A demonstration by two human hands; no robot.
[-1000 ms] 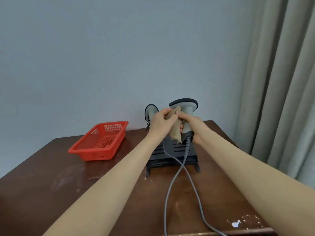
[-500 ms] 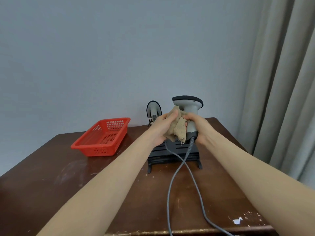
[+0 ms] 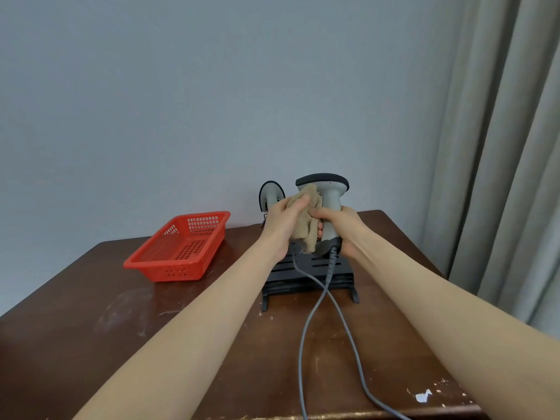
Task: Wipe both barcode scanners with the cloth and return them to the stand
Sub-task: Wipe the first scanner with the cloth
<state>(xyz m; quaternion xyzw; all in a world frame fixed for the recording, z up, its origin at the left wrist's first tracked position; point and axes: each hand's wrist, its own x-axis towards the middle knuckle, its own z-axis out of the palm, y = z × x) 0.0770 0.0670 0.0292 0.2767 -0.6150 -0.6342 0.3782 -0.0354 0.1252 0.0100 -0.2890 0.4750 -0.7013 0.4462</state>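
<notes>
The right hand [image 3: 342,228] grips one scanner [image 3: 328,204] upright by its handle above the stand [image 3: 306,274]; the left hand [image 3: 283,222] presses the cloth [image 3: 303,228] against its nine-o'clock side; the second scanner [image 3: 270,195] sits in the stand at ten o'clock, on the worktop [image 3: 91,328].

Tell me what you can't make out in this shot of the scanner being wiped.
All in the head view:
- Second scanner: lower body hidden behind the left hand.
- Held scanner: grip covered by the right hand and cloth.
- Cables: ends cut off by the bottom edge.
- Stand: top hidden by both hands.
</notes>
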